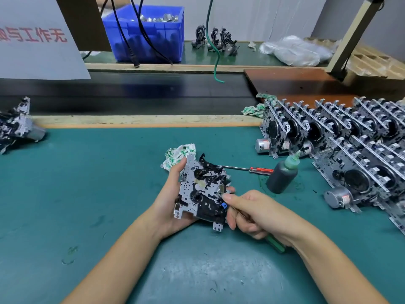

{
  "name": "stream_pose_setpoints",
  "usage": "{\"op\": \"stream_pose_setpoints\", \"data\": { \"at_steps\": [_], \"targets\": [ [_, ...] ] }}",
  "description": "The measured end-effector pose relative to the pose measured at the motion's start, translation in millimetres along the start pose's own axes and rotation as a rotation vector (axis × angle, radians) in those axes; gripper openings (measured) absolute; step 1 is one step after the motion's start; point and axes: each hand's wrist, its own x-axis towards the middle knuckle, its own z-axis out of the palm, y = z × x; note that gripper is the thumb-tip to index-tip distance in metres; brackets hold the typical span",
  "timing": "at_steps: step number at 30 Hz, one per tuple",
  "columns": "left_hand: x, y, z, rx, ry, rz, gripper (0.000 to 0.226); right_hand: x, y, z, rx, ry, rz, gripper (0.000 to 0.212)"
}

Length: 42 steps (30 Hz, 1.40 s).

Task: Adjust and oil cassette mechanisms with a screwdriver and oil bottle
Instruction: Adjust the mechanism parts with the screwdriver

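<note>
A grey perforated metal cassette mechanism with black plastic parts (pixel 202 189) is gripped from its left edge by the left hand (pixel 175 194), thumb over the top corner and fingers curled behind the plate. A green-handled screwdriver (pixel 275 242) is pinched in the right hand (pixel 247 212), fingers wrapped round the shaft and the thumb laid along it; its tip is brought to the mechanism's right edge, though the exact contact point is hidden by the thumb. An adjustment is judged to be under way on this unit.

Just beyond the right hand, a dark plastic oil bottle with a green nozzle (pixel 283 172) is stood upright on the green mat (pixel 87 194), untouched. A second screwdriver with a red handle (pixel 252 170) is laid between the bottle and the mechanism. A crumpled white and green cloth (pixel 178 155) is seen just behind the left hand.

Farther right of the right hand, many similar mechanisms are stacked in rows (pixel 341 145); whether these are finished or waiting cannot be told. Well to the left of the left hand, one more mechanism (pixel 16 126) is lying at the mat's edge. Oiling of the held unit is judged still to be done.
</note>
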Motion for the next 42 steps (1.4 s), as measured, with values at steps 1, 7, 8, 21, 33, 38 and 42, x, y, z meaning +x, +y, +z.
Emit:
{"op": "stream_pose_setpoints", "data": {
  "at_steps": [1, 7, 8, 21, 33, 38, 42],
  "targets": [
    [0, 0, 0, 0.016, 0.009, 0.001, 0.074, 1, 1, 0, -0.018, 0.002, -0.007, 0.063],
    [1, -1, 1, 0.057, 0.038, 0.002, 0.082, 1, 7, -1, -0.154, 0.037, -0.023, 0.058],
    [2, -2, 2, 0.050, 0.040, 0.002, 0.080, 0, 7, -2, -0.153, 0.026, -0.022, 0.058],
    [1, 2, 0, 0.011, 0.047, -0.039, 0.071, 1, 3, -2, -0.147, 0.026, -0.023, 0.058],
    [3, 1, 2, 0.031, 0.081, -0.006, 0.066, 2, 1, 0, -0.213, 0.070, -0.029, 0.067],
    [3, 0, 2, 0.023, 0.074, 0.006, 0.065, 2, -1, -2, -0.287, 0.067, -0.019, 0.073],
    [4, 0, 3, 0.031, 0.071, 0.013, 0.064, 0, -3, -4, -0.321, 0.047, 0.004, 0.066]
  ]
}}
